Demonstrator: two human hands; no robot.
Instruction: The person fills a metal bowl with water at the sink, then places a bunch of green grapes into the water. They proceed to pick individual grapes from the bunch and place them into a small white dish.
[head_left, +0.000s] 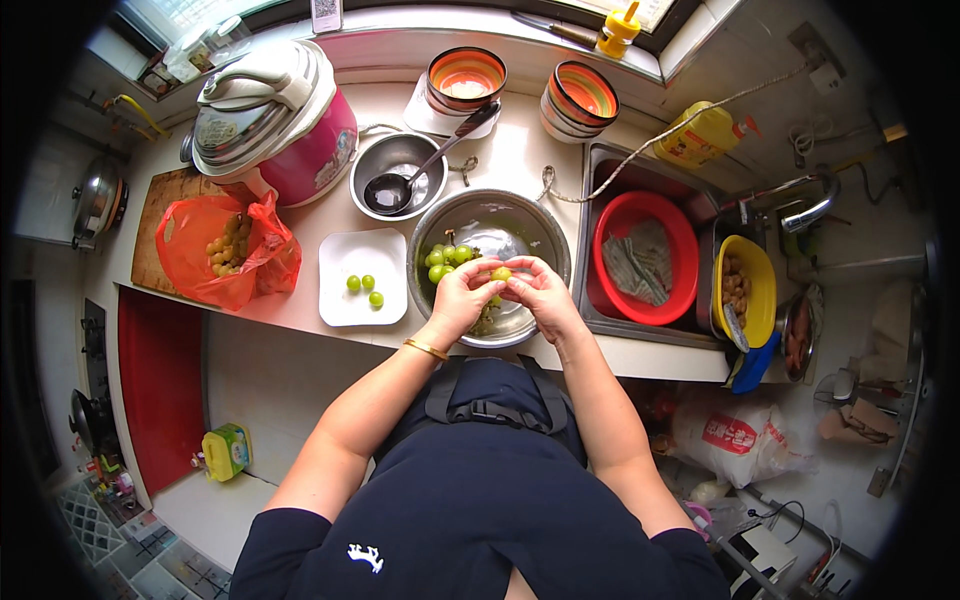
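Over a round metal basin (551, 225), my left hand (461, 296) and my right hand (546, 300) meet at the fingertips. Between them they hold a single green grape (501, 275). A bunch of green grapes (448, 259) on brown stems lies in the basin's left side; my left hand partly covers it. More grapes and stems show below my fingers. Just left of the basin stands a white square plate (334, 262) with a few loose green grapes (367, 283) on it.
Left are an open red plastic bag (180, 240) of grapes and a pink pressure cooker (307, 150). Behind stand a metal bowl (361, 169) with a ladle (450, 142) and striped bowls (465, 71). To the right, a sink (592, 300) holds a red tub (686, 289); a cord (660, 139) crosses above.
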